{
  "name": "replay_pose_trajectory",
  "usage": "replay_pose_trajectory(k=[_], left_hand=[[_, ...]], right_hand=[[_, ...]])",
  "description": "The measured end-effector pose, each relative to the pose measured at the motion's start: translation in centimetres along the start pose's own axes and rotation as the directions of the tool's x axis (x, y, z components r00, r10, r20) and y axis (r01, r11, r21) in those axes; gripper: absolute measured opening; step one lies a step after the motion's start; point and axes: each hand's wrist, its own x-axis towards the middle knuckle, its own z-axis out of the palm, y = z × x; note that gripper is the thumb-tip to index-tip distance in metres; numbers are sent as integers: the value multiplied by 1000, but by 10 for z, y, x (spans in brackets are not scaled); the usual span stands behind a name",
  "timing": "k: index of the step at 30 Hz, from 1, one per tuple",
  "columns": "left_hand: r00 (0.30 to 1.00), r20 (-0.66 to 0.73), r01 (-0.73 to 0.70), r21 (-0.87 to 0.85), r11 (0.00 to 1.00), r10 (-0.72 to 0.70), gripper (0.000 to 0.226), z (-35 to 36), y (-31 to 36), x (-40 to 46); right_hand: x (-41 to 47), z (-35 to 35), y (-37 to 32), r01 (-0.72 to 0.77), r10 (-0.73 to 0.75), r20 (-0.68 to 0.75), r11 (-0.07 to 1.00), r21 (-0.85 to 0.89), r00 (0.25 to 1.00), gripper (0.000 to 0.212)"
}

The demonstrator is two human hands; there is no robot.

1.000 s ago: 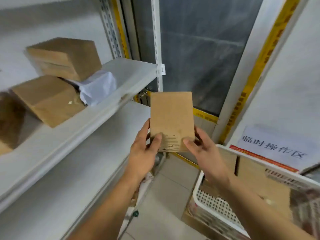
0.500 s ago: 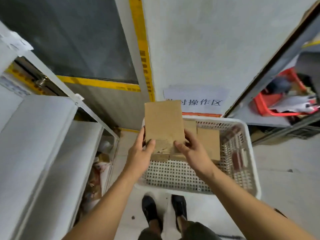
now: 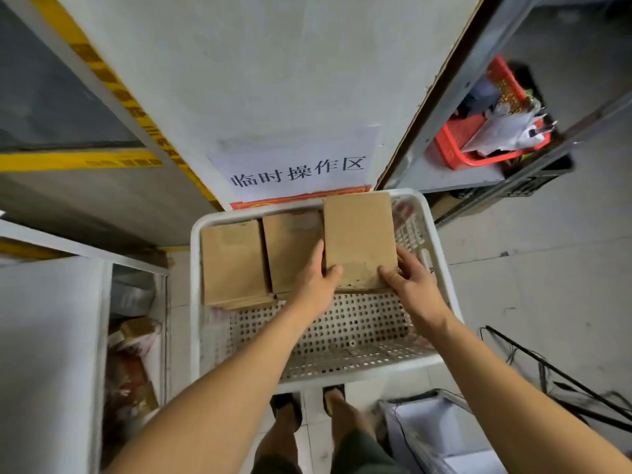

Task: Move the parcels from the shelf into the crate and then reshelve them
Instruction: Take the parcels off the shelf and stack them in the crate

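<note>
Head view, both hands [image 3: 316, 282] [image 3: 412, 285] gripping parcel [image 3: 359, 239] over crate [image 3: 195, 302]

We cannot see the crate [image 3: 196, 268] floor beneath three parcels; our left hand [image 3: 316, 285] hides the middle parcel [image 3: 292, 244] corner inside the crate.

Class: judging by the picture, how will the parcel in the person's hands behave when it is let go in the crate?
The parcel looks stiff: its faces stay flat. Probably light, pinched only at its near end. Flat-sided, it should slide or settle, not roll.
</note>
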Motion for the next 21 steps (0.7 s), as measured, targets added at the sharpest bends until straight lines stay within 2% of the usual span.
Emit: replay_pose_trajectory(k=[4, 9, 12, 16, 18, 21], left_hand=[[999, -25, 21, 44, 999, -20, 73, 19, -8, 40], [992, -105, 85, 155, 984, -70, 80, 29, -27, 77], [983, -181, 87, 265, 960, -39, 76, 36, -33, 85], [977, -215, 61, 330, 942, 12, 69, 39, -31, 86], [979, -201, 47, 315, 948, 18, 65, 36, -30, 83], [983, -180, 14, 283, 959, 38, 57, 24, -21, 66]], right_hand=[[38, -11, 18, -51, 50, -42, 999, -19, 998, 52], [80, -16, 41, -79, 79, -7, 995, -65, 997, 52], [91, -14, 55, -107, 109, 5, 987, -117, 994, 54], [98, -12, 62, -134, 138, 23, 980, -147, 990, 58], [96, -12, 56, -133, 142, 26, 969, -207, 990, 60], [83, -8, 37, -68, 77, 5, 904, -421, 997, 66]])
